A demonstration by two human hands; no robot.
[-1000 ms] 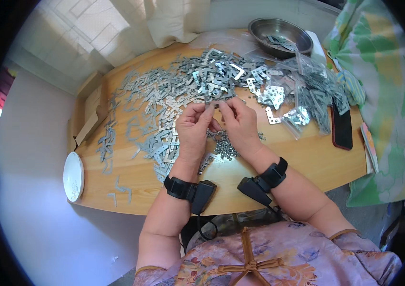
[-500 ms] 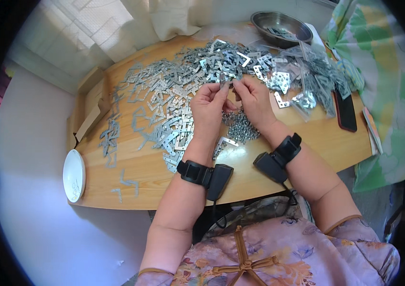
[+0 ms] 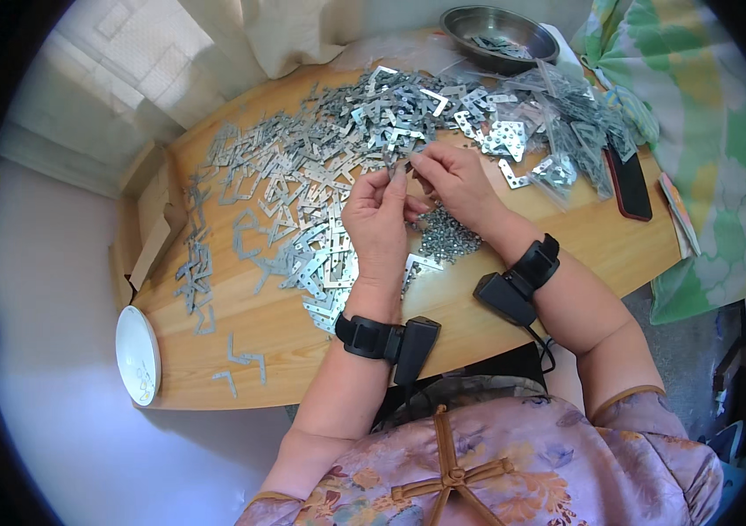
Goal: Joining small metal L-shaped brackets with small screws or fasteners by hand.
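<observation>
My left hand [image 3: 376, 215] is closed, thumb and fingers pinching a small grey metal bracket [image 3: 393, 158] whose tip sticks up above the thumb. Right beside it, my right hand [image 3: 460, 182] is closed too, fingertips meeting at the bracket; whatever they pinch is too small to make out. Beyond and left of the hands spreads a big heap of flat L-shaped metal brackets [image 3: 303, 171]. Under my right hand lies a pile of small screws or nuts [image 3: 447, 238], partly hidden. A single corner bracket [image 3: 423, 264] rests by my left wrist.
At the back right stands a steel bowl [image 3: 487, 60] with metal pieces in it. Clear plastic bags of brackets [image 3: 579, 114] and a dark phone [image 3: 628, 186] lie to the right. On the left are an open cardboard box [image 3: 152, 215] and a white plate [image 3: 138, 355].
Both hands still pinch together at the same spot over the table. The view has shifted slightly, and my right fingertips sit a little closer to the left thumb.
</observation>
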